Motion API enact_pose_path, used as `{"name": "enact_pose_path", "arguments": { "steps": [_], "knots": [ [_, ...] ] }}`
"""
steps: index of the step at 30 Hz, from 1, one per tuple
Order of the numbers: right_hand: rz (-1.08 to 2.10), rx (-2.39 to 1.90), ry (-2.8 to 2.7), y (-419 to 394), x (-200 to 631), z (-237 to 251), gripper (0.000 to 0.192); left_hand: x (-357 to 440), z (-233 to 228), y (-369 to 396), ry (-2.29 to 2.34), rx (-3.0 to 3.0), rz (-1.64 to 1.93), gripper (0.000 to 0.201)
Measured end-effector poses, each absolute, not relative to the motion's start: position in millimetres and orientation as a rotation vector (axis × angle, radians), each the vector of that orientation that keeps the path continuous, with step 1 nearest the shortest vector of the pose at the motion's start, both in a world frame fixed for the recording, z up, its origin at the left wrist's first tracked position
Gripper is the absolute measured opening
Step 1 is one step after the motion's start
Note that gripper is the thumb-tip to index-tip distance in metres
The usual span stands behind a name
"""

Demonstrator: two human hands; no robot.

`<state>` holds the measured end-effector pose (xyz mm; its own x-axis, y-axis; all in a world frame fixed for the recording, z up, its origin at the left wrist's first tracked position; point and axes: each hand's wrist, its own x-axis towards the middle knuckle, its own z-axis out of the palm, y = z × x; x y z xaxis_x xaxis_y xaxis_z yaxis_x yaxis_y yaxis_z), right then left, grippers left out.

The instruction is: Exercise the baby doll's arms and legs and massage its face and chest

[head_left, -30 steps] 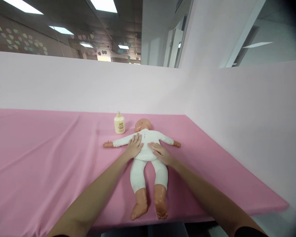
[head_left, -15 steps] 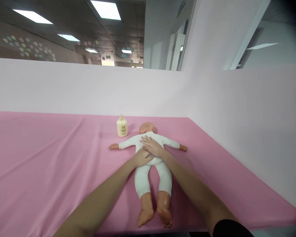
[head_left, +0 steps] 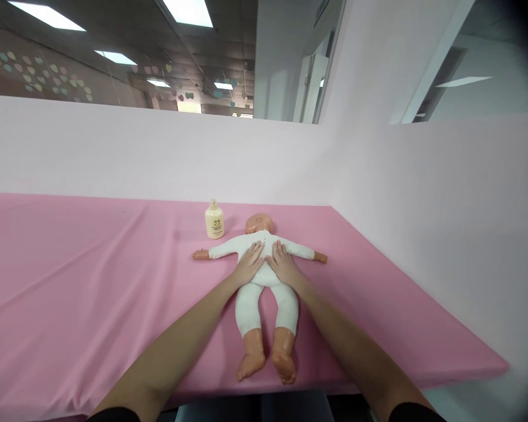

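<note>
Forearms come first, yours, bare and reaching away from you over the near edge of the table draped in a smooth pink cloth, one on either side of the doll's legs. Between them lies a plastic baby doll in a white long-sleeved bodysuit, on its back along the cloth, with its bare orange-tan feet nearest you at the table's front edge, toes up, and its white-clad legs running away from you, slightly apart. Your left hand rests flat on the doll's belly and chest, on the left side, with fingers loose and pointing toward the head; it grips nothing. Your right hand lies the same way on the other side of the trunk, flat and relaxed, palm down, grasping nothing. The two hands sit side by side, close together, with a narrow strip of white fabric showing between them. Past your fingertips the doll's arms spread straight out to both sides, each ending in a small bare hand on the cloth. Farther on is the doll's bald head, face upward. Just beside the head, to its left, stands a small cream-yellow plastic bottle with a narrow cap, upright on the cloth and apart from the doll. Behind everything rises a pale pink partition wall.
</note>
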<state>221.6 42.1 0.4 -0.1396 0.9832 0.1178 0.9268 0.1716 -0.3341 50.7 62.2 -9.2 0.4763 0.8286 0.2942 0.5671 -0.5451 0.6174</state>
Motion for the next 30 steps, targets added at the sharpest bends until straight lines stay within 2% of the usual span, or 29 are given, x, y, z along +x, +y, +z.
{"name": "enact_pose_path", "arguments": {
  "steps": [5, 10, 20, 26, 30],
  "knots": [
    [0.133, -1.652, -2.334, 9, 212, 4, 0.07, 52, -14, 65, 1.312, 2.435, 0.652, 0.062],
    [0.15, -1.461, -2.47, 27, 208, 11, 0.067, 52, -18, 66, 1.316, 2.519, 0.594, 0.063],
    [0.166, -1.723, -2.147, 79, 203, 7, 0.062, 56, -6, 63, 1.546, 2.354, 0.501, 0.068],
    [0.319, -1.89, -1.931, 70, 209, 3, 0.067, 57, -4, 62, 1.728, 2.092, 0.562, 0.069],
    [0.412, -1.808, -1.983, 38, 220, -2, 0.06, 53, 2, 44, 1.758, 2.181, 0.568, 0.059]
  ]
}}
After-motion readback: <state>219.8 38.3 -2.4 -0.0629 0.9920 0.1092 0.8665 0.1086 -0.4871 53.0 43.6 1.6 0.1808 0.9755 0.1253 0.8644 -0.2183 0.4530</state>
